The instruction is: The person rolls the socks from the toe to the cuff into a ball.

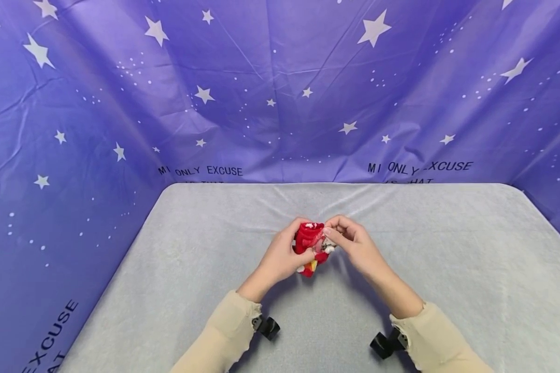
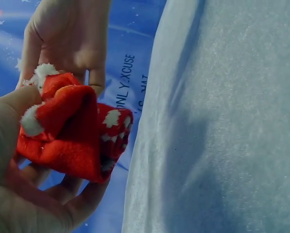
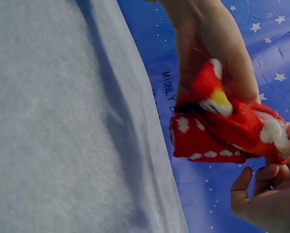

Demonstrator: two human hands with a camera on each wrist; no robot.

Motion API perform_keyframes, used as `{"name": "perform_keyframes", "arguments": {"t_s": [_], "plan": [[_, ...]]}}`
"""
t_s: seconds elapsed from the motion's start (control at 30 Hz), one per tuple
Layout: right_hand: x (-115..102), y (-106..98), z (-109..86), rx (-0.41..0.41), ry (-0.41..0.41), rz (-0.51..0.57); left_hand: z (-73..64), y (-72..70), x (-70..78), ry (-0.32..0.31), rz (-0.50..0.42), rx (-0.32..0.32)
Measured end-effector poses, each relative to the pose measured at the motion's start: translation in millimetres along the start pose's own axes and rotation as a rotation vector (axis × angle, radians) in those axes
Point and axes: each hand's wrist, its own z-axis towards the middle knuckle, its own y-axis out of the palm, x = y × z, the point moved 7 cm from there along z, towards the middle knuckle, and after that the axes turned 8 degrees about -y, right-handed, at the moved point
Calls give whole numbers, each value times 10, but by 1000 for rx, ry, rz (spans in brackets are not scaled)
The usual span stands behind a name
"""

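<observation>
A small red plush piece (image 1: 310, 235) with white fluffy trim and a yellow patch is held between both hands above the table. Its exact kind cannot be told. My left hand (image 1: 278, 256) grips its left side, the thumb across the front and the fingers behind. On the other side, my right hand (image 1: 358, 247) pinches the white fluffy edge between thumb and fingertips. Seen from the left wrist, the red cloth (image 2: 62, 158) is folded, with white tufts near the left thumb. The right wrist view shows white shapes along a red band (image 3: 203, 150).
A grey cloth-covered table (image 1: 447, 248) lies under the hands. Behind it and to the sides hangs a blue-purple curtain (image 1: 280, 103) with white stars and lettering. Black wrist cameras stick out beside the left sleeve (image 1: 226, 329) and the right sleeve (image 1: 435, 336).
</observation>
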Motion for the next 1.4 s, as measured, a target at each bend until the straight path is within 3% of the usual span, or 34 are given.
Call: {"name": "perform_keyframes", "arguments": {"t_s": [0.2, 0.33, 0.43, 0.6, 0.8, 1.03, 1.17, 1.23, 1.3, 1.4], "plan": [[-51, -36, 31, -58, -9, -15, -71, 40, 102, 56, -4, -125], [-69, -46, 37, -95, -9, 32, -110, 43, 144, 102, -27, -162], [-67, -53, 45, -115, -18, 93, -142, 13, 172, 138, -60, -152], [-22, 3, 55, -167, -18, 258, -202, -68, 221, 169, -127, -81], [72, 149, 30, -214, 57, 464, -257, -135, 301, 163, -175, -5], [100, 202, -23, -158, 158, 586, -282, -153, 401, 205, -148, 9], [134, 200, -59, -107, 230, 584, -272, -147, 394, 201, -137, 4], [138, 181, -65, -72, 221, 536, -260, -144, 375, 193, -138, 1], [120, 128, -69, -14, 172, 441, -242, -144, 347, 172, -146, -8], [16, 12, -85, 71, 23, 222, -202, -147, 266, 104, -214, -45]]}}
